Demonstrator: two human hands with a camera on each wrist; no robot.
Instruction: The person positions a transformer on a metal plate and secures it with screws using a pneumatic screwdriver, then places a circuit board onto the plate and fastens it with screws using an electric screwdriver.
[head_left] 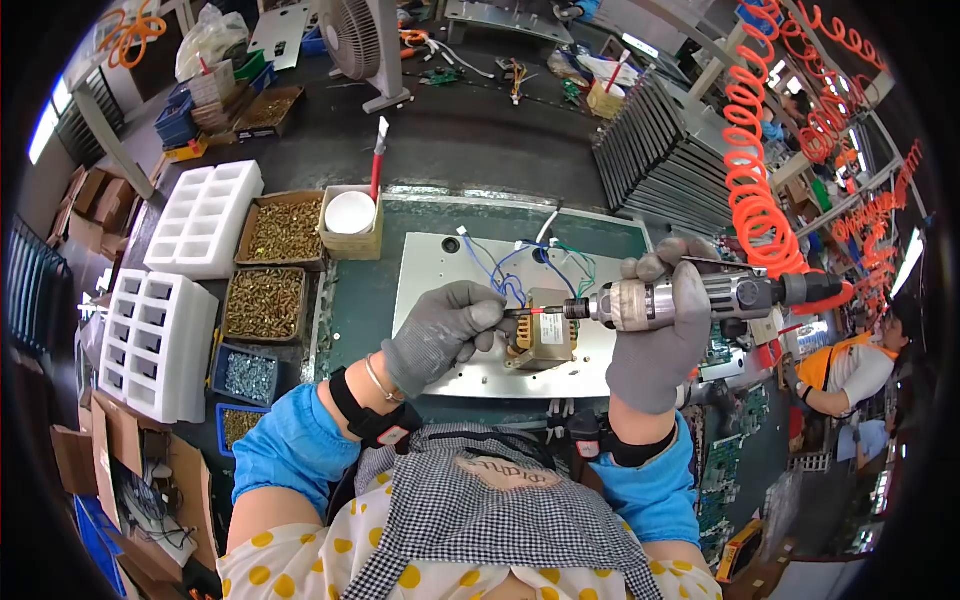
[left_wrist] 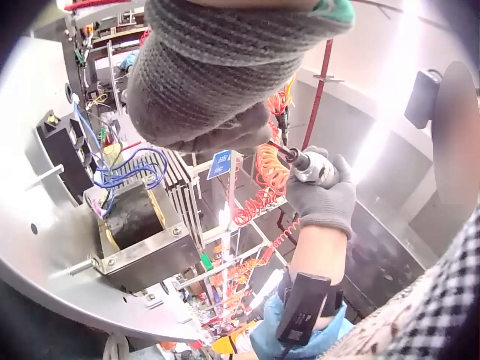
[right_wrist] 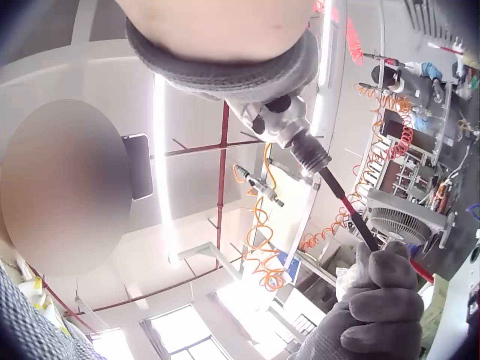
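A green worktop [head_left: 360, 300] carries a pale metal plate [head_left: 440, 270] at the centre of the head view. White foam trays [head_left: 160, 340] lie at 9 o'clock from the plate, with open boxes of screws [head_left: 265, 300] between trays and plate. An orange coiled hose [head_left: 755, 180] climbs away at 1 o'clock. The air screwdriver [head_left: 690, 295] is held level above the plate's 3 o'clock edge, pointing toward 9 o'clock. The right hand [head_left: 655, 340], gloved, has its grip wrapped full round the tool's body. A transformer [head_left: 540, 340] with blue leads stands on the plate, just below the tool's nose. The gloved left hand [head_left: 440, 330] narrows its grip to a pinch on the tip of the bit [head_left: 545, 312].
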